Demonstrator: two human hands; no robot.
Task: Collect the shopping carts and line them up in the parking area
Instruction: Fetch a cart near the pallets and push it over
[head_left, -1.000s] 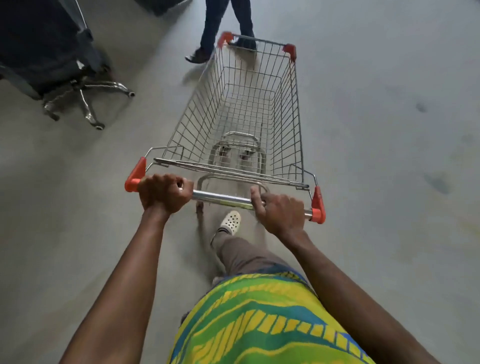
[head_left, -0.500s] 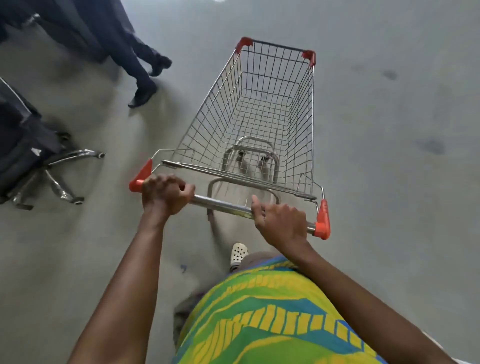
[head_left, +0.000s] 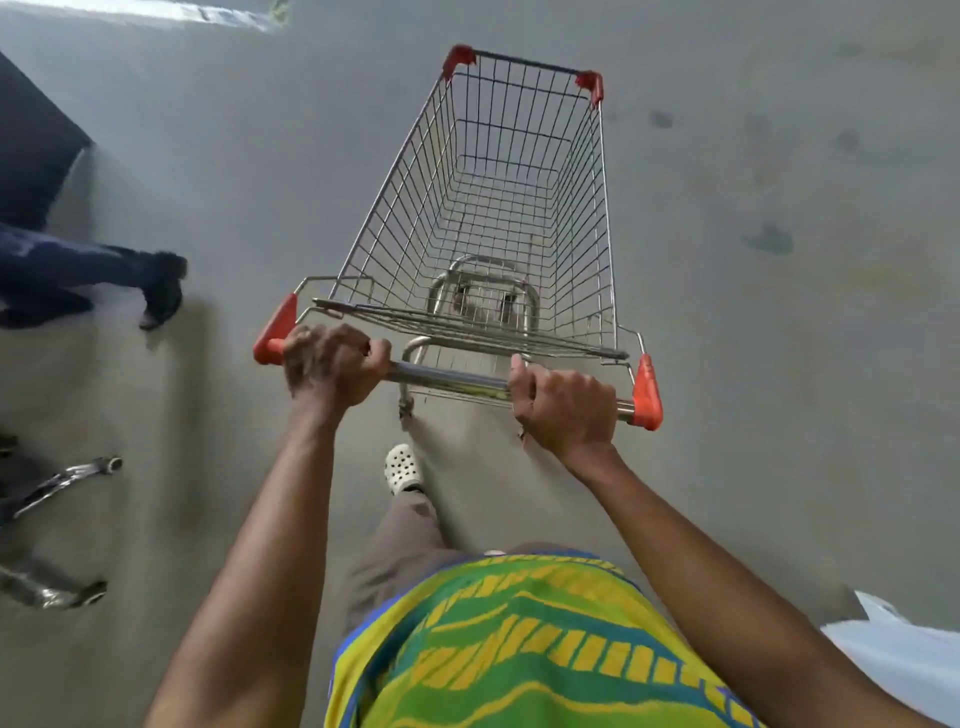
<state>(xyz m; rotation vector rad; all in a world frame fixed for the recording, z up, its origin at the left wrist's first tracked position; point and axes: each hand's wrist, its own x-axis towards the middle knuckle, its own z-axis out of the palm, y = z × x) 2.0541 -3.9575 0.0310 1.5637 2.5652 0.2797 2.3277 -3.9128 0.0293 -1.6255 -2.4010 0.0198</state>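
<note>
The shopping cart (head_left: 498, 218) had rolled forward over the grey floor (head_left: 779, 364). The left hand (head_left: 332, 366) was wrapped tight around the shiny handle bar (head_left: 447, 378), close to the orange cap at that end. The right hand (head_left: 563, 410) was wrapped around the same bar near the other orange cap. The cart stood right in front of the person, and its basket held nothing. A moment before, another person's dark shoe (head_left: 163, 291) was up beside the basket; now it had slid back to the left, level with the handle. The office chair legs (head_left: 57, 519) had dropped lower too (so the cart was passing them). No other carts showed yet, so I think lining up was still ahead.
</note>
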